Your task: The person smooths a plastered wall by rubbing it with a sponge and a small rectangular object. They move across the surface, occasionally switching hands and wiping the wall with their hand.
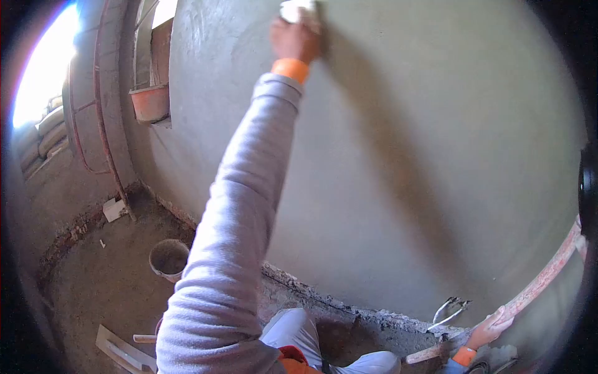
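Observation:
My left hand (295, 41), in an orange cuff, reaches high up the grey plastered wall (398, 124). It is closed around a white block (296, 10) that looks like a sponge, pressed at the wall; the top edge cuts part of it off. Low on the right, my right hand (486, 331), also orange-cuffed, is closed over a long pinkish, plaster-smeared pole (542, 274). Some of its fingers are hard to make out. Near that hand, white cable ends (447, 313) stick out at the wall's base.
A plaster-stained bucket (169, 258) stands on the floor at left, with a flat float-like board (118, 350) nearer me. A reddish tub (150, 103) sits in the window opening. A rusty metal frame (98, 100) leans at left. A rough ledge (349, 306) runs along the wall base.

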The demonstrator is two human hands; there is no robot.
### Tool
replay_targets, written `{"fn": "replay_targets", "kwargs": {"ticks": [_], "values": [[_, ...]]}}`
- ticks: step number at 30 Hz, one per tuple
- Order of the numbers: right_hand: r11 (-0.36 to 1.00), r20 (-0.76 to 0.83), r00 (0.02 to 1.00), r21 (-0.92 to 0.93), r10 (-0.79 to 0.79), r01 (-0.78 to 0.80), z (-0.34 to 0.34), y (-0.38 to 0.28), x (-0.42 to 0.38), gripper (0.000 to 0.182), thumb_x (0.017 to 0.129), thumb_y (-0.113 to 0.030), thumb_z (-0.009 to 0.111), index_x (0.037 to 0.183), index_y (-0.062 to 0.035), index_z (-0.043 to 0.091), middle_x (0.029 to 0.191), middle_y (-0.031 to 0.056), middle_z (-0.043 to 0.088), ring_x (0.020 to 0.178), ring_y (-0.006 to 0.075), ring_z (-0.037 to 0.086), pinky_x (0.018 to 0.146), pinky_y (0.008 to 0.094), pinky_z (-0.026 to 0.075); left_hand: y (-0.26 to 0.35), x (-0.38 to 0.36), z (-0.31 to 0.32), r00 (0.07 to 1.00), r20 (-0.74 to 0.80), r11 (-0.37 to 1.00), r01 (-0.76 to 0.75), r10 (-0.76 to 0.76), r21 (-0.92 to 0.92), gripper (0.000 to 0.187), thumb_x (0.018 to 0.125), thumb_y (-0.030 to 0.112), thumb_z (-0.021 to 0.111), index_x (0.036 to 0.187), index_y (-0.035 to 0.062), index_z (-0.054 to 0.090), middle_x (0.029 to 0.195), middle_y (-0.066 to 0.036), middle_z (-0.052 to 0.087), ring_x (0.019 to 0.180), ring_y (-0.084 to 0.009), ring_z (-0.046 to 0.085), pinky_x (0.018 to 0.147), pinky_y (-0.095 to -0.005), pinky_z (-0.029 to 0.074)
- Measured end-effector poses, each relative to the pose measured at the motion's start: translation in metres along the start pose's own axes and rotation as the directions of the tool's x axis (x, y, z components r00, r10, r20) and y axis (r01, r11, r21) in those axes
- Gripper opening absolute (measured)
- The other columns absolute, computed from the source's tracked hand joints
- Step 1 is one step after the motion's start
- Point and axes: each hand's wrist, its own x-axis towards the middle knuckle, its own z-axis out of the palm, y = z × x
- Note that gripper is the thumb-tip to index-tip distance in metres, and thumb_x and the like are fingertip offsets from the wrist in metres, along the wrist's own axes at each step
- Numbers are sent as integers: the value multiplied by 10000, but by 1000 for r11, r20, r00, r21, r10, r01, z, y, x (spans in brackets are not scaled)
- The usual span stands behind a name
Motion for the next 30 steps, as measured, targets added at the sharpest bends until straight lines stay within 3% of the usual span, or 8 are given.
{"fn": "replay_targets", "kwargs": {"ticks": [6, 12, 18, 21, 23, 25, 28, 30], "values": [[999, 64, 997, -2, 32, -32, -1, 22, -1, 534, 981, -286, 534, 1344, 72, 376, 1237, 290, 525, 1045, 344, 598, 776, 378, 525, 14, -156, -25, 658, 132, 671, -733, 741, -112, 539, 873, 317, 598, 1397, 270, 481, 1043, -180, 539, 944, -332, 551, 788, -427, 475], [999, 20, 1000, 39, 0, -1, -2, -4, -5, 526, 987, -274, 524, 1350, 70, 362, 1234, 290, 528, 1042, 350, 597, 802, 389, 515, 12, 17, 4, 965, -112, 958, -212, 237, 195, 460, 914, 382, 490, 1322, 174, 539, 998, -220, 555, 921, -380, 548, 771, -435, 459], [992, 107, 987, 38, 118, -123, -5, -3, -4, 532, 988, -278, 524, 1347, 76, 359, 1221, 294, 537, 1067, 354, 590, 830, 397, 508, 81, -155, -17, 660, 27, 661, -749, 750, -52, 484, 893, 362, 554, 1356, 223, 521, 1029, -194, 550, 959, -340, 568, 746, -421, 475], [988, 115, 986, 84, 121, -131, -5, -2, -3, 526, 987, -271, 525, 1341, 84, 364, 1236, 301, 524, 1124, 365, 560, 908, 420, 470, 43, -74, -10, 642, 9, 641, -767, 767, 32, 455, 888, 398, 561, 1305, 217, 570, 1011, -200, 558, 889, -330, 574, 711, -416, 473], [997, -9, 998, 37, -69, 70, 2, 5, -5, 530, 985, -310, 524, 1329, 71, 390, 1156, 269, 563, 967, 321, 599, 785, 379, 499, 46, 9, 9, 818, -71, 810, -547, 571, 209, 420, 892, 415, 549, 1248, 200, 610, 993, -220, 565, 821, -347, 573, 676, -414, 472], [988, -44, 988, 12, -151, 152, 2, 10, -2, 529, 983, -326, 524, 1319, 65, 406, 1120, 251, 582, 896, 300, 620, 725, 359, 514, 80, 40, -13, 958, 1, 958, -287, 287, 8, 458, 950, 437, 453, 1169, 68, 611, 1177, -276, 564, 1108, -440, 524, 948, -480, 429], [994, -23, 993, -2, -113, 113, 1, 7, -4, 500, 982, -308, 533, 1303, 60, 423, 1126, 249, 583, 922, 299, 626, 716, 356, 519, 88, 5, 32, 891, -161, 890, -378, 424, 255, 415, 895, 420, 536, 1220, 174, 616, 994, -241, 573, 808, -367, 583, 669, -428, 477], [999, 5, 999, 27, -48, 48, 0, 8, -7, 490, 982, -299, 533, 1304, 55, 426, 1126, 253, 581, 947, 307, 622, 734, 367, 516, 109, -83, 18, 788, -83, 789, -596, 610, 151, 438, 901, 393, 528, 1285, 186, 568, 1109, -272, 544, 975, -395, 571, 794, -450, 483]]}}
